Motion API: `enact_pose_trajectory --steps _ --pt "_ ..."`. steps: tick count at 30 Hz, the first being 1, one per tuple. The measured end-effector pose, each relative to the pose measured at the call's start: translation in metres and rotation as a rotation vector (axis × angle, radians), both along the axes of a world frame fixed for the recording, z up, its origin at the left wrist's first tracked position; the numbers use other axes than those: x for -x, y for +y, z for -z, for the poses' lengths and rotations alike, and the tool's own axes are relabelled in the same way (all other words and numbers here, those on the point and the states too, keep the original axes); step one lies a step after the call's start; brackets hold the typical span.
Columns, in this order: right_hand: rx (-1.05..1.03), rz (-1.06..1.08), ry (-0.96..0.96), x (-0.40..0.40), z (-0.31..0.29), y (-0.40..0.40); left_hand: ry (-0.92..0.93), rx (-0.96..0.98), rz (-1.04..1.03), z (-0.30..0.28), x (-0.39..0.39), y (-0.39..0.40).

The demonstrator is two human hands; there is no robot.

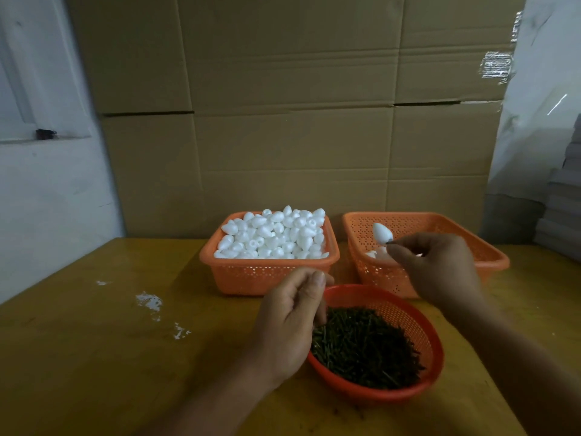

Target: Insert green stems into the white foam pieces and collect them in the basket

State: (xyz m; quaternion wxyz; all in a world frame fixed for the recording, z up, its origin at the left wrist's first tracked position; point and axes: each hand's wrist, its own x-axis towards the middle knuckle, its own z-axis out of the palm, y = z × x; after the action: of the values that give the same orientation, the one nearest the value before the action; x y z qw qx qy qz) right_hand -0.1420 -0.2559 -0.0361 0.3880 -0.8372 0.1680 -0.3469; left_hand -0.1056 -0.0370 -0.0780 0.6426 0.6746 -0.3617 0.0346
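My right hand (437, 269) pinches the end of a short dark green stem with a white foam piece (382, 231) on its tip, held over the right orange basket (490, 253). Only a few foam pieces (374, 253) lie in that basket. My left hand (289, 319) hangs over the near-left rim of the round red basket (418, 328), which is full of green stems (364, 347). Its curled fingers dip into the pile, and whether they hold a stem is hidden. The left orange basket (251, 275) is heaped with bare white foam pieces (273, 236).
All three baskets stand on a yellow-brown wooden table (94, 357) with white scuffs (149, 302) on its left part. Stacked cardboard boxes (283, 121) form a wall right behind the baskets. A white wall is at the left, plastic sheeting at the right.
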Motion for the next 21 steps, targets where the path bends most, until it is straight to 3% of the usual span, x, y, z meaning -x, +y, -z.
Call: enact_pose_trajectory --steps 5,10,21 --pt "0.223 0.163 0.353 -0.033 -0.010 -0.046 -0.050 -0.045 -0.007 0.002 0.002 0.001" --pt "0.315 0.232 0.550 -0.057 -0.012 -0.068 -0.107 -0.072 -0.041 0.002 0.003 0.001" --pt "0.372 0.224 0.695 -0.065 -0.013 -0.064 -0.127 -0.096 -0.035 0.001 0.006 0.003"
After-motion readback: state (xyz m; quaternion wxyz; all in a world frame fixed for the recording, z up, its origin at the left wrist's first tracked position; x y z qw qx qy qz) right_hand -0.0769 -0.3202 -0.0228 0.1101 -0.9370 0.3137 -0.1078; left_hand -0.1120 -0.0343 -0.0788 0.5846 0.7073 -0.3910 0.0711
